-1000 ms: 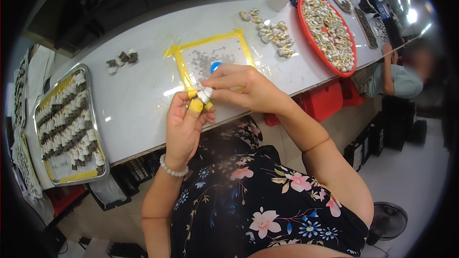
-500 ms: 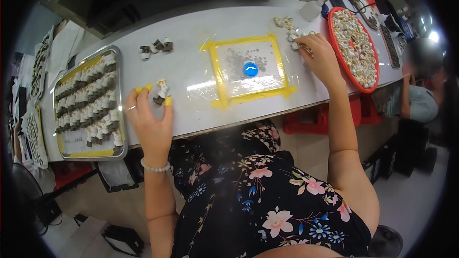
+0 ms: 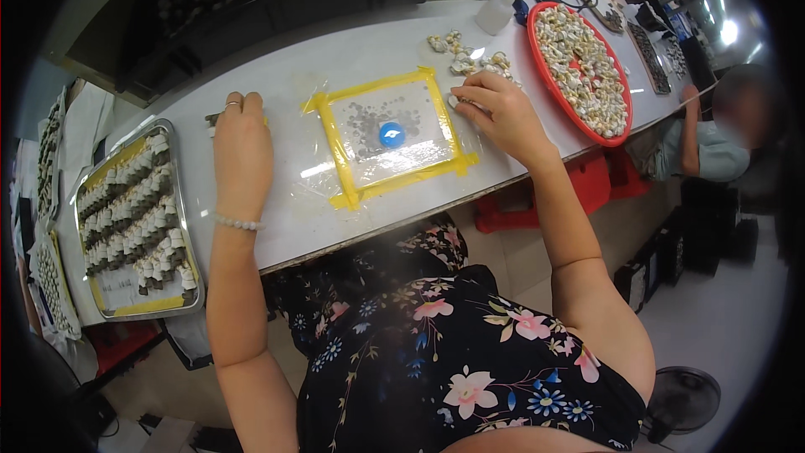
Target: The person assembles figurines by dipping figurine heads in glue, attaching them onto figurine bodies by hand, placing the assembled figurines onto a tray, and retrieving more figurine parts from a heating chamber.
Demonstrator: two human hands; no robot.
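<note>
While I sat at the white worktable [image 3: 352, 54], my left hand [image 3: 241, 147] lay palm down on its surface, fingers curled close over a small dark part [image 3: 213, 120] at the fingertips; whether they truly pinched it I could not tell, since the hand hid most of it. My right hand [image 3: 501, 113] rested at the right edge of the clear sheet framed in yellow tape [image 3: 387, 136], its fingers drawn narrow around a small pale piece [image 3: 455, 101] pressed against the table just beside the tape. A blue round cap [image 3: 392, 134] sat in the middle of that sheet, among grey specks. Just beyond my right fingertips lay a loose cluster of pale pieces [image 3: 468, 59], and further right stood a red round tray [image 3: 580, 67] heaped with more of them. Near my left hand, a metal tray [image 3: 134, 222] held rows of dark-and-white parts. Another person [image 3: 713, 143] sat at the far right end.
</note>
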